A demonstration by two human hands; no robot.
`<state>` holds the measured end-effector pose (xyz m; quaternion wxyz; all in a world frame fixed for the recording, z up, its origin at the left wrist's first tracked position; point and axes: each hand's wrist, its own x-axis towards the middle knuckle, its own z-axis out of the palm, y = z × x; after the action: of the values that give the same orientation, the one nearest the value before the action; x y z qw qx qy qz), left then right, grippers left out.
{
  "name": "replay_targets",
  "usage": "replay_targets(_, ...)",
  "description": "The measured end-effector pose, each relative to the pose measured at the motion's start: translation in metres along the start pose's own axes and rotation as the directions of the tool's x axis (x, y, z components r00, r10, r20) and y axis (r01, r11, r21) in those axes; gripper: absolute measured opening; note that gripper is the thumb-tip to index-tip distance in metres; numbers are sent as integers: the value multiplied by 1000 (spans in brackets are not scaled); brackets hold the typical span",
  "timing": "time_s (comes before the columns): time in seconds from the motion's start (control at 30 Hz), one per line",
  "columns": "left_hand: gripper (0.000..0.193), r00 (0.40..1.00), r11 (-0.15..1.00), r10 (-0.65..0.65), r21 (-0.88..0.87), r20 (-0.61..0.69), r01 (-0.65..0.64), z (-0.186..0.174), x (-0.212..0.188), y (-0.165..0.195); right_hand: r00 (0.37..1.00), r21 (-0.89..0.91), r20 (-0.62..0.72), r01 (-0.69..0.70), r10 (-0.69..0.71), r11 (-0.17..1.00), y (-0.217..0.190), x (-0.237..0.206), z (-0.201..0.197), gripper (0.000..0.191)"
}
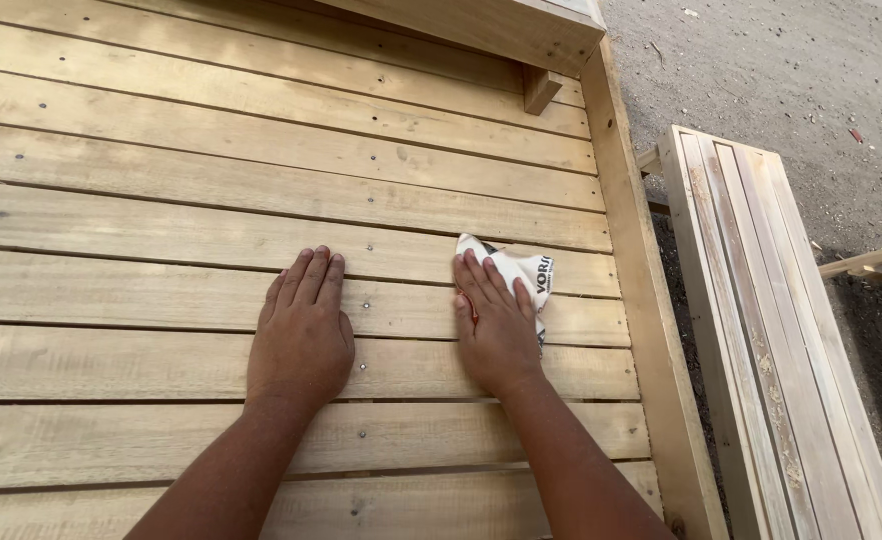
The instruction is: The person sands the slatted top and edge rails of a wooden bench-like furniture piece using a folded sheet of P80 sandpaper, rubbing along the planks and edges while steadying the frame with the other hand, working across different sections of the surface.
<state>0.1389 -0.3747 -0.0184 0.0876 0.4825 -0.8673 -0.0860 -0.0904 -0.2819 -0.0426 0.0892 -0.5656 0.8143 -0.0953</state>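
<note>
My left hand (303,330) lies flat, palm down, on a slatted wooden panel (161,200) of pale planks fixed with small nails. It holds nothing and its fingers are together and straight. My right hand (496,325) presses a folded piece of white-backed sandpaper (523,275) against a plank near the panel's right side. The paper sticks out past the fingertips, up and to the right. Both hands are about a hand's width apart on neighbouring planks.
A thicker wooden rail (646,300) frames the panel's right edge, with a raised beam (481,25) and small block (541,88) at the top. To the right, a second narrow wooden frame (771,330) lies on grey gravel ground (781,60).
</note>
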Motion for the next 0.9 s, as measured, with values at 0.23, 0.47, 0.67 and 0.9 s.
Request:
replay_targets(0.23,59,1000,1000,-5,29,-20,6,6,0,6,940,-101,-125,-332,319,938,83,16,-23,60)
replay_targets(0.47,59,1000,1000,-15,-12,-19,15,0,2,5,992,-71,19,125,-123,990,-92,43,23,59)
replay_targets(0.67,57,999,1000,-5,-4,-38,5,4,0,4,939,-182,49,343,-340,922,-87,-69,-3,59)
replay_targets(0.9,58,1000,1000,10,4,-27,-10,3,1,2,985,-131,95,159,-147,979,-61,-33,-5,57)
